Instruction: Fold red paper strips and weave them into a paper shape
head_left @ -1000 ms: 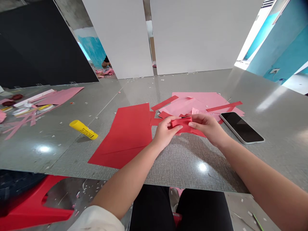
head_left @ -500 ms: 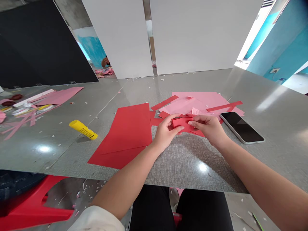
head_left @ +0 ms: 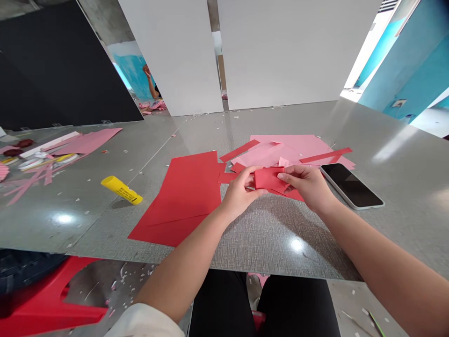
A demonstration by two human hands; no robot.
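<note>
1. Left hand [head_left: 239, 189]: half-curled, gripping folded red paper [head_left: 267, 179] by its left end.
2. My right hand [head_left: 308, 185]: thumb and fingers pinching its right end.
3. Paper's between my hands, nearer me than pink sheets [head_left: 298, 141].

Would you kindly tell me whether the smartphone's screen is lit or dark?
Dark: the smartphone lies screen-up on the table, showing black glass with nothing lit.

Illegible print on yellow tube [head_left: 121, 189]
</note>
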